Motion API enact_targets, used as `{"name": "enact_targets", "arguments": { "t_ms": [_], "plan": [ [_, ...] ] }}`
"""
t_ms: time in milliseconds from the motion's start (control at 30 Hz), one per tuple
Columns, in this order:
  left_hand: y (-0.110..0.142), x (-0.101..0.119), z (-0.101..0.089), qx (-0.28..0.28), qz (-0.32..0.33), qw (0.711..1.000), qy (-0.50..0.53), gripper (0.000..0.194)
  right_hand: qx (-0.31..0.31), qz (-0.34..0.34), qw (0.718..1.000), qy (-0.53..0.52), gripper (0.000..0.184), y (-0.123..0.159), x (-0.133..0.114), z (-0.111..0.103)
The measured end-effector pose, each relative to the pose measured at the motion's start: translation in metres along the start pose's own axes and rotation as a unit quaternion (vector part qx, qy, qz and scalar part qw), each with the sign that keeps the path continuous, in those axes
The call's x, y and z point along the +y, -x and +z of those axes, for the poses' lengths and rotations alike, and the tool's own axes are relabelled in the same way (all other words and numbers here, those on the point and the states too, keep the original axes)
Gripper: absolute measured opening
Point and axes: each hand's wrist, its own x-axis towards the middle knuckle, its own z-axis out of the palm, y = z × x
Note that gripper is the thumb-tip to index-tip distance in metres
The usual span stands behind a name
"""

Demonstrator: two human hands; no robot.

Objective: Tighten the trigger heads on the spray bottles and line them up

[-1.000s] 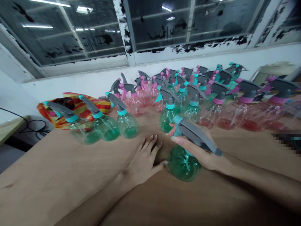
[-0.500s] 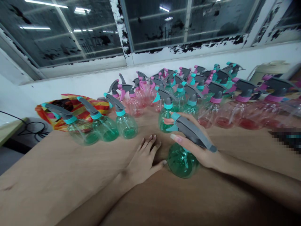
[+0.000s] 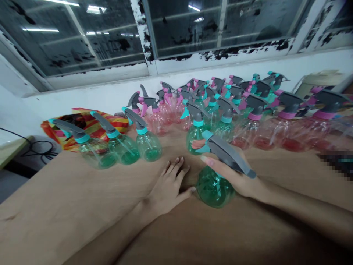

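My right hand (image 3: 234, 178) is wrapped round the neck of a green spray bottle (image 3: 215, 189) with a grey and turquoise trigger head. The bottle's base is on or close to the wooden table (image 3: 82, 206); I cannot tell which. Some fingers pass behind the head and show beside the turquoise trigger. Flat on the wood lies my left hand (image 3: 171, 187), fingers spread, its thumb tip close beside the bottle's left side. Ahead and left stand several more green spray bottles (image 3: 149, 147). Another green spray bottle (image 3: 194, 136) stands just behind the held one.
Pink spray bottles (image 3: 292, 136) line the right side, with more pink and green ones packed behind. A red and yellow striped bag (image 3: 116, 123) lies at the back left. A beige container (image 3: 317, 81) stands by the wall, and black cable (image 3: 35, 151) hangs beyond the table's left edge.
The fingers of my right hand beside the trigger look slightly more curled. Both hands and the held bottle stay in nearly the same place.
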Motion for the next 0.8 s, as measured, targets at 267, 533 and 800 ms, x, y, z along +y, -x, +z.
{"name": "enact_targets", "arguments": {
  "t_ms": [267,533,800],
  "plan": [
    [-0.0005,0.0002,0.0001,-0.005,0.002,1.0,-0.007,0.069,0.008,-0.017,0.999,0.044,0.02,-0.0014,0.0023,-0.0029],
    [-0.0004,-0.0012,0.002,0.004,-0.001,1.0,-0.007,0.068,0.032,-0.016,0.998,0.05,0.023,-0.0006,0.0034,-0.0016],
    [0.0001,-0.0001,0.0024,0.012,-0.008,1.0,-0.011,0.064,0.003,-0.036,0.999,0.02,0.032,-0.0026,0.006,-0.0033]
  ]
}}
